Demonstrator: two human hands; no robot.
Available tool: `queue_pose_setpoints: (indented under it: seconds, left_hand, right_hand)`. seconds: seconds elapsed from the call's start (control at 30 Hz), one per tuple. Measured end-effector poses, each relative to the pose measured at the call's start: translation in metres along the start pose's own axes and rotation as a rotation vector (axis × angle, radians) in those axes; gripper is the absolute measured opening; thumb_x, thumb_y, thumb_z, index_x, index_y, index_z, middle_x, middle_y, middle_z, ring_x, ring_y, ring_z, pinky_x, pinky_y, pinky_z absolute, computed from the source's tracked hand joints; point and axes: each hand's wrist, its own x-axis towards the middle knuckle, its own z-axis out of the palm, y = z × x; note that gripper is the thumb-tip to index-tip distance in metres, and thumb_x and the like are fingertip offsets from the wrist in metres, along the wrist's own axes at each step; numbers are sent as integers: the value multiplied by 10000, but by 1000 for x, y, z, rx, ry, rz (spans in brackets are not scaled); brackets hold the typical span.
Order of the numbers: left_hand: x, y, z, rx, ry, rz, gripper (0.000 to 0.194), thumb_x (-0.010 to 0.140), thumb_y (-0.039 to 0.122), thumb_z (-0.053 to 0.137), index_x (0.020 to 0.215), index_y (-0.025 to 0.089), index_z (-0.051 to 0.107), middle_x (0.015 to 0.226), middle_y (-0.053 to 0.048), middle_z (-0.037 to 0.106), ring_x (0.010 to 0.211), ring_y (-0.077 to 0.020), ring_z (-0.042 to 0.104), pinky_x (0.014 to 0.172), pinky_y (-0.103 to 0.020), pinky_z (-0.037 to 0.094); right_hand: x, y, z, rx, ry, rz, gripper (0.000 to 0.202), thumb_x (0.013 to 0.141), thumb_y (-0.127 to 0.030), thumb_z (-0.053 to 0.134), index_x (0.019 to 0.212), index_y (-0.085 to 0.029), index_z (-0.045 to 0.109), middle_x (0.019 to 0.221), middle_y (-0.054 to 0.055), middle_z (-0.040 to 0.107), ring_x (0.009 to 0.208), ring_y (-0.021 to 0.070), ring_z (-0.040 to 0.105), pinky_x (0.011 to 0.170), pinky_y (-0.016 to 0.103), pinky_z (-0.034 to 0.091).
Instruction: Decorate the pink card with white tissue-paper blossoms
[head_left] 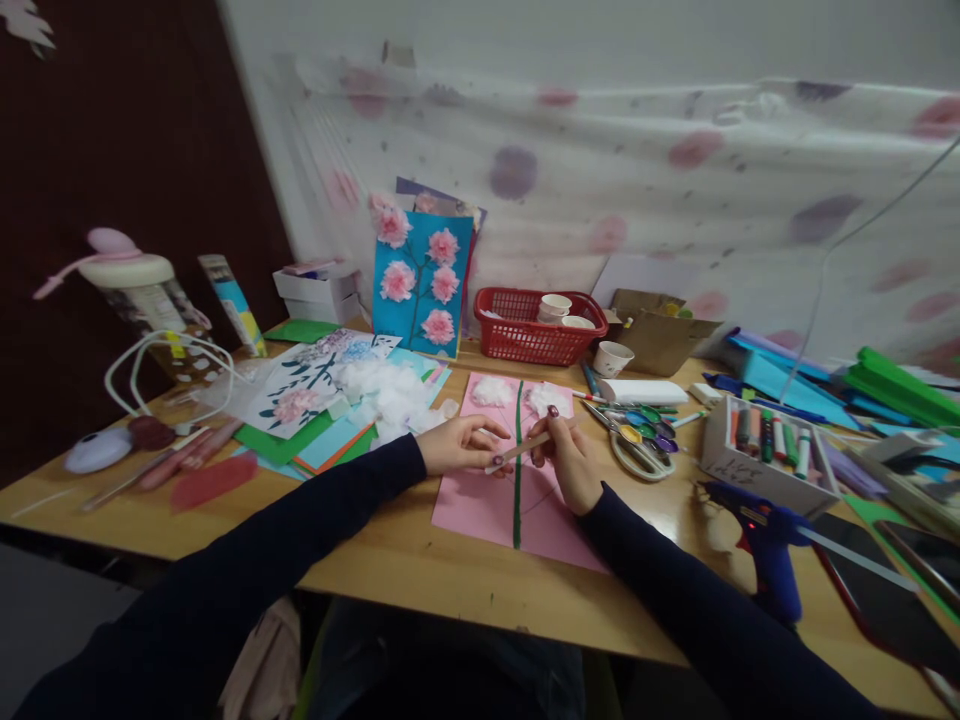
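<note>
Over a sheet of pink paper (480,510), my right hand (568,462) pinches a thin, flat wooden craft stick (529,443). My left hand (463,443) has its thumb and fingertips closed at the stick's other end, fingers curled. A dark green strip (517,500) runs down the middle of the paper. Near the top, a white cotton tuft (492,391) lies left of the strip and another cotton tuft (541,399) lies right of it, just beyond my right fingers. Faint lines show on the paper beneath my hands.
Loose cotton (394,395) heaps on coloured papers at left. Behind stand a blue flower picture (420,285) and a red basket (517,345). Scissors (637,455), a marker box (772,450) and a blue glue gun (765,540) with a lit red light lie at right.
</note>
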Motion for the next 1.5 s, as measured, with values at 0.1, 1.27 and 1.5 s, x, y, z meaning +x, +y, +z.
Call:
queue_pose_setpoints:
  seconds: [0.1,1.27,1.5]
  left_hand:
    - [0,-1,-3,13,-20,4,526,581,237,806,997,135,499,823,-93,717,780,-183,690,807,-342,471]
    - [2,-4,0,32,70,29,458,597,106,742,990,130,509,776,-47,703,752,-174,687,750,-299,483]
    - [1,-4,-1,82,91,43,459,609,124,744,1011,133,521,762,-36,696,737,-161,677,723,-288,477]
  right_hand:
    - [1,0,0,-5,12,-6,489,791,-602,485,635,-147,576,422,-18,502,381,92,446,397,213,349]
    - [-2,-1,1,48,59,12,455,814,-542,454,600,-155,560,383,-31,454,374,89,423,393,205,312]
    - [-3,-5,2,44,67,-5,454,813,-536,455,578,-158,547,370,-34,442,356,87,414,384,208,312]
